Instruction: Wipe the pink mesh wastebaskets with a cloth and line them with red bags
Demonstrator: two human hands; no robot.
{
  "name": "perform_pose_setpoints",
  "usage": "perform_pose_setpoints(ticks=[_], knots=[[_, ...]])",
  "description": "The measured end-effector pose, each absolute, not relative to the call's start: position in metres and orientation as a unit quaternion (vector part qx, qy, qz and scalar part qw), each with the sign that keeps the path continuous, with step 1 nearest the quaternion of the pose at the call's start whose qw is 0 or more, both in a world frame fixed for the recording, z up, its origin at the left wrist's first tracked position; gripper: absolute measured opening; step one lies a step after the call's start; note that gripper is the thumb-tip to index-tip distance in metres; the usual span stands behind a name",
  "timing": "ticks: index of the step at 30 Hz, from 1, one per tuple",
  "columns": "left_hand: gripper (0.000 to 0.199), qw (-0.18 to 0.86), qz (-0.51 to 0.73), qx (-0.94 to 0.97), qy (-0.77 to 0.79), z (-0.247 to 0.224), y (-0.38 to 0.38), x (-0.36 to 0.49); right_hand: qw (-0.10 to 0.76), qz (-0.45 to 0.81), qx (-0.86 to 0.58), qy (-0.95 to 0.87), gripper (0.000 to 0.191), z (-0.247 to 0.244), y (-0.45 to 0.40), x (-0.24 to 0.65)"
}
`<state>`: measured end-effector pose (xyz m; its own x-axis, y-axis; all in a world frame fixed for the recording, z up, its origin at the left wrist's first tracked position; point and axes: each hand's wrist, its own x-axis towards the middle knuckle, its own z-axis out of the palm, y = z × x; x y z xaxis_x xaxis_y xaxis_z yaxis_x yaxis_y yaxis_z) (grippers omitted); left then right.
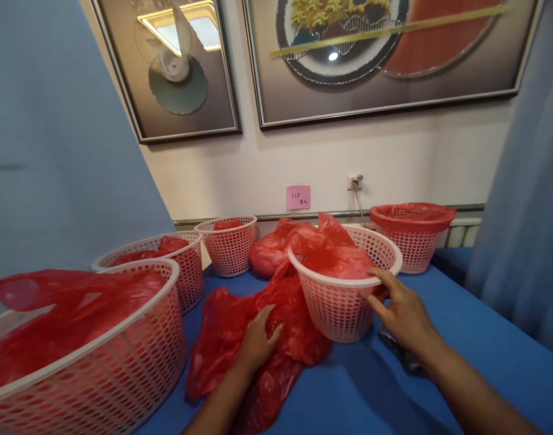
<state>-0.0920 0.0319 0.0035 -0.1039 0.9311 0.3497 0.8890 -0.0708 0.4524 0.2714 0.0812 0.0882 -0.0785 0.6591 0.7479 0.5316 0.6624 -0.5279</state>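
Note:
My right hand (398, 311) pinches the rim of a pale pink perforated plastic basket (333, 305), thumb outside and fingers over the edge. The basket leans slightly, and red plastic bags (335, 257) lie inside it and spill over its left side. Left of it, a crumpled heap of red plastic bags (231, 338) is spread on the blue table surface. My left hand (258, 341) rests on this heap with thumb and forefinger apart; its other fingers are partly hidden. A dark, crumpled item (401, 353) lies under my right hand.
A large basket (135, 350) with red bags stands at front left, with another basket (190, 272) and a smaller one (228, 248) behind. At back right is a basket (407, 244) lined with a red bag. A wall socket (354, 182) has a cord. Blue curtains (525, 199) hang at the sides.

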Motion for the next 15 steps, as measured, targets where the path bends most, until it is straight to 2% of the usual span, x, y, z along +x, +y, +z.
perform_pose_setpoints(ticks=[3,5,7,10,13,15], knots=[[0.055,-0.035,0.409,0.632,0.658,0.029,0.03,-0.079,0.548,-0.006,-0.374,-0.748,0.035,0.079,0.081,0.273],[0.051,-0.092,0.483,0.608,0.623,0.061,0.027,-0.064,0.564,-0.069,-0.337,-0.751,0.033,0.076,0.08,0.27],[0.042,-0.114,0.501,0.62,0.593,0.104,0.026,-0.044,0.586,-0.13,-0.302,-0.741,0.031,0.072,0.079,0.265],[0.037,-0.105,0.393,0.686,0.603,0.17,0.034,-0.008,0.621,-0.177,-0.261,-0.718,0.028,0.066,0.078,0.258],[0.05,-0.173,0.173,0.727,0.641,0.218,0.055,0.025,0.641,-0.196,-0.231,-0.705,0.026,0.06,0.079,0.256],[0.061,-0.225,0.069,0.738,0.633,0.237,0.075,0.044,0.644,-0.215,-0.215,-0.702,0.026,0.058,0.078,0.257]])
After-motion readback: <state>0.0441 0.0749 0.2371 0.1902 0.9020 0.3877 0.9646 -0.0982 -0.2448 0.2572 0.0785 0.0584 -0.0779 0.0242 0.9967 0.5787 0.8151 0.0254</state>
